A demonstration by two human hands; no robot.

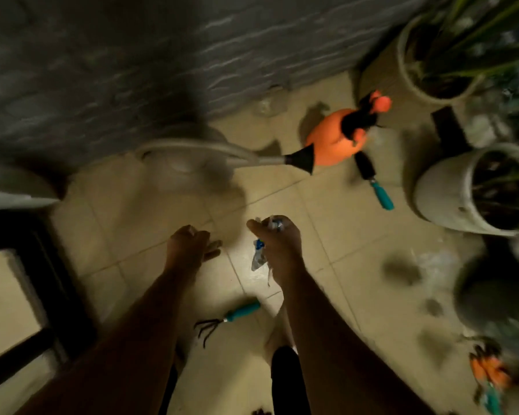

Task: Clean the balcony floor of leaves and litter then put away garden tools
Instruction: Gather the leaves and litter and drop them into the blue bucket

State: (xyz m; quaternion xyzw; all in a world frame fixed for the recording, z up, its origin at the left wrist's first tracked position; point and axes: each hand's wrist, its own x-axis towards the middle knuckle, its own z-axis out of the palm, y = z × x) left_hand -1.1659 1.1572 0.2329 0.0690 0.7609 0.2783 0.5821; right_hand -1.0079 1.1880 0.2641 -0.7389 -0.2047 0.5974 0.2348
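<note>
**Litter gathered in one hand, tools waiting on the tiles**

The person is standing over the tiled balcony floor (150, 223) with both arms reaching forward. The right hand (277, 244) is gripping a bunch of crumpled plastic litter (259, 256), part poking above the fingers and a clear-and-blue scrap dangling below, likely bunched so that several pieces travel in one trip. The left hand (189, 245) is hanging beside it with loosely curled fingers, holding nothing, probably kept free for the next pick-up.

The garden tools are lying where they were dropped: a teal-handled hand rake (228, 317) near the person's feet, a teal-handled trowel (373, 182) farther off, its blade touching or just beside the orange pressure sprayer (334, 142). A pale watering can (189, 158) is sitting by the far wall, its spout pointing right at the sprayer. Orange-handled pruners (489, 374), blurred, are resting at the near right under the potted plants (474, 190). Dark smudges right of the arms may be leaves or shadows; the blur is hiding which.
</note>
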